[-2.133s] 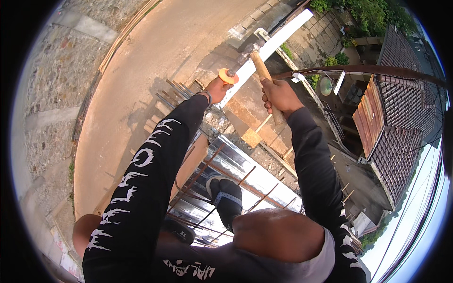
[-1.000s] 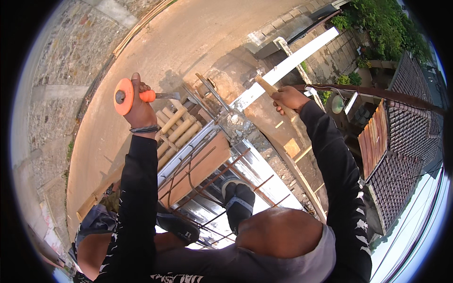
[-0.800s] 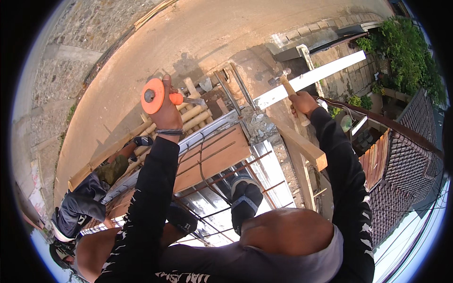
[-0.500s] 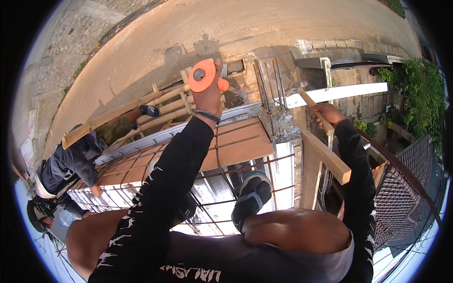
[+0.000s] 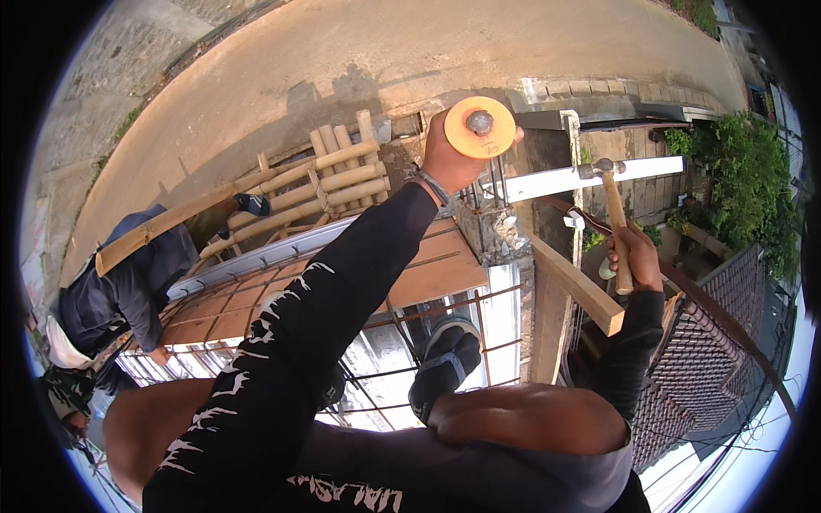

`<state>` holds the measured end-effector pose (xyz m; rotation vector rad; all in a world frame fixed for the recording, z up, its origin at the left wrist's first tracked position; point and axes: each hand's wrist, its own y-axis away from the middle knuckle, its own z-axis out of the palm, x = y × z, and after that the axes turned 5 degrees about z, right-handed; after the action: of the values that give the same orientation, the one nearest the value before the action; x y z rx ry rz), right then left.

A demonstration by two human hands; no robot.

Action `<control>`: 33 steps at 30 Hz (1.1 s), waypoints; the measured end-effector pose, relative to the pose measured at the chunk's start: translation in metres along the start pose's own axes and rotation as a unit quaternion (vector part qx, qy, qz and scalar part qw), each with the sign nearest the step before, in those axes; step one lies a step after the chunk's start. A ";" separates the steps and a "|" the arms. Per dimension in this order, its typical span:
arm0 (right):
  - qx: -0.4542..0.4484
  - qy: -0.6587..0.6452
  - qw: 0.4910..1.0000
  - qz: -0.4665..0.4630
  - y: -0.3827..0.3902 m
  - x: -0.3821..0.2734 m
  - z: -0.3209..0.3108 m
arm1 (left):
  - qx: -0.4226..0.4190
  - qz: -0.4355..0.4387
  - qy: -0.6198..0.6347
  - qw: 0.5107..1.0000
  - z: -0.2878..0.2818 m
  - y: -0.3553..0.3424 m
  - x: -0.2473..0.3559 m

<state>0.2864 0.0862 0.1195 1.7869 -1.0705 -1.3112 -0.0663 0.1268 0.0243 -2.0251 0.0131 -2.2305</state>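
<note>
My left hand (image 5: 451,164) grips a hand-guarded chisel (image 5: 494,144) beside the vertical steel rods. Its round orange guard faces up, with the grey steel striking head in the middle. The chisel's tip is hidden below the guard and hand. To the right, my right hand (image 5: 640,258) is closed round the wooden handle of a hammer (image 5: 616,214). The hammer's metal head is raised, apart from the chisel. Under my left hand stands a rough, chipped concrete column (image 5: 493,235), from which the rods (image 5: 499,189) rise.
A rebar grid (image 5: 410,372) over metal sheet and brown board lies under my feet. At the left, a co-worker (image 5: 120,286) bends beside a bamboo frame (image 5: 346,171). A timber beam (image 5: 577,286) projects near my right arm; a white strip (image 5: 637,171) lies beyond. Below are road and roof tiles.
My left hand has moved right with the chisel, whose guard now faces up more squarely. My right hand has shifted right and nearer me, swinging the hammer head away from the rods.
</note>
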 end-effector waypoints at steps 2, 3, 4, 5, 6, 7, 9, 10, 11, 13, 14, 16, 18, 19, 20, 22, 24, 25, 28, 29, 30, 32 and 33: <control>0.013 -0.044 0.999 -0.012 0.015 0.005 -0.002 | -0.032 0.050 -0.044 0.997 0.021 -0.007 -0.006; 0.017 -0.040 0.999 -0.024 0.017 0.003 -0.002 | -0.045 0.011 -0.048 0.998 0.025 -0.011 -0.010; 0.026 -0.036 0.999 -0.031 0.024 0.002 0.001 | -0.061 -0.033 -0.048 0.996 0.031 -0.011 -0.023; 0.032 -0.032 0.998 -0.039 0.029 0.000 0.003 | -0.076 -0.077 -0.051 0.993 0.035 -0.009 -0.035; 0.036 -0.013 0.999 -0.038 0.032 -0.003 0.004 | -0.048 -0.122 -0.037 0.991 0.037 -0.003 -0.047; 0.031 -0.007 0.999 -0.036 0.033 -0.004 0.005 | -0.017 -0.132 -0.061 0.989 0.038 0.005 -0.065; 0.028 0.002 0.999 -0.033 0.037 -0.004 0.001 | 0.017 -0.186 -0.037 0.982 0.039 0.020 -0.088; 0.022 0.005 0.999 -0.036 0.037 -0.003 0.003 | 0.023 -0.210 -0.011 0.977 0.039 0.023 -0.087; 0.021 0.005 0.999 -0.035 0.039 -0.002 0.004 | 0.028 -0.234 0.015 0.972 0.039 0.026 -0.087; 0.015 0.007 0.999 -0.033 0.043 -0.004 0.008 | 0.027 -0.252 0.042 0.966 0.045 0.032 -0.086; 0.009 0.009 0.999 -0.031 0.042 -0.001 0.007 | 0.020 -0.246 0.044 0.968 0.050 0.034 -0.086; 0.002 -0.006 0.999 -0.037 0.038 0.005 0.006 | -0.017 -0.243 0.026 0.969 0.059 0.038 -0.094; -0.013 -0.008 0.999 -0.046 0.033 0.000 0.014 | -0.005 -0.229 0.015 0.973 0.049 0.042 -0.109; -0.009 -0.006 0.999 -0.045 0.036 -0.001 0.016 | -0.005 -0.224 0.016 0.974 0.051 0.042 -0.109; -0.004 -0.004 0.999 -0.044 0.038 -0.003 0.016 | 0.004 -0.231 -0.008 0.973 0.053 0.040 -0.110; 0.003 0.004 0.998 -0.056 0.040 -0.006 0.016 | 0.012 -0.255 0.016 0.967 0.053 0.039 -0.113; 0.009 0.021 0.997 -0.074 0.043 -0.012 0.018 | 0.029 -0.265 0.050 0.962 0.054 0.041 -0.117; 0.009 0.035 0.996 -0.085 0.046 -0.016 0.022 | 0.044 -0.265 0.070 0.961 0.054 0.045 -0.120; 0.016 0.052 0.991 -0.122 0.063 -0.033 0.040 | 0.049 -0.265 0.112 0.956 0.043 0.050 -0.134; 0.027 0.052 0.989 -0.133 0.071 -0.038 0.043 | 0.038 -0.268 0.126 0.954 0.044 0.049 -0.132; 0.030 0.058 0.988 -0.139 0.079 -0.041 0.046 | 0.020 -0.277 0.083 0.957 0.046 0.050 -0.129; 0.031 0.070 0.985 -0.156 0.093 -0.050 0.053 | 0.017 -0.272 0.079 0.959 0.049 0.052 -0.125; 0.034 0.087 0.980 -0.174 0.101 -0.055 0.056 | 0.015 -0.270 0.077 0.960 0.050 0.053 -0.124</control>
<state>0.2014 0.0880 0.2149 2.1678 -0.7364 -1.2960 -0.0005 0.0904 -0.0984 -2.0099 -0.6272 -2.6658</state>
